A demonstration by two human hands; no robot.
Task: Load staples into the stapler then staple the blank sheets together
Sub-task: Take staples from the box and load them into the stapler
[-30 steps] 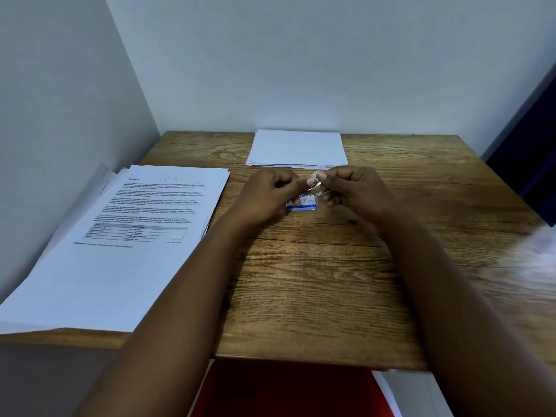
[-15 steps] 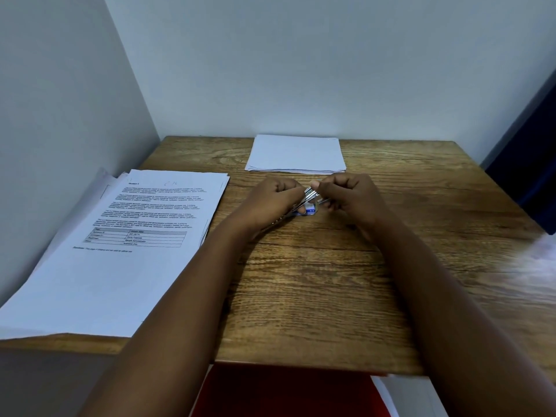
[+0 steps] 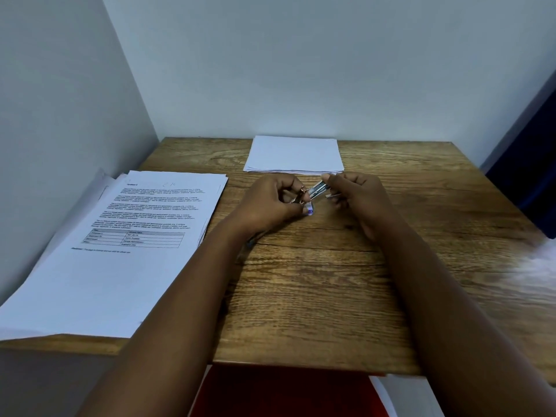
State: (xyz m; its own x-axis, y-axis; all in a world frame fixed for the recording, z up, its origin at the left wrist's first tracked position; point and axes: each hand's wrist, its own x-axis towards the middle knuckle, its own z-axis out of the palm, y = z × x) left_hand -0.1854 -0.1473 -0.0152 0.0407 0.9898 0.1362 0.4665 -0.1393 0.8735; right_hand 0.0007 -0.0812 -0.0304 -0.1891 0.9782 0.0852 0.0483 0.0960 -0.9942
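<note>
A silvery strip of staples (image 3: 317,188) is held between both hands above the table's middle. My left hand (image 3: 270,203) pinches its near-left end with curled fingers. My right hand (image 3: 355,194) pinches its far-right end, and a second thin metallic piece (image 3: 333,195) shows under those fingers. A small blue and white staple box (image 3: 310,210) lies on the wood, mostly hidden under my left fingers. The blank sheets (image 3: 294,155) lie stacked at the far edge, just beyond my hands. No stapler is plainly visible; a small grey-blue bit (image 3: 251,242) peeks from under my left wrist.
A thick stack of printed pages (image 3: 135,236) covers the left of the wooden table (image 3: 316,296), overhanging its front edge. Walls close off the left and back. Something white and blurred (image 3: 538,266) sits at the right edge. A red surface (image 3: 282,392) lies below the table front.
The staple strip has tilted up and become longer between my fingertips. My left hand has shifted over the staple box, hiding most of it. My right hand moved slightly right.
</note>
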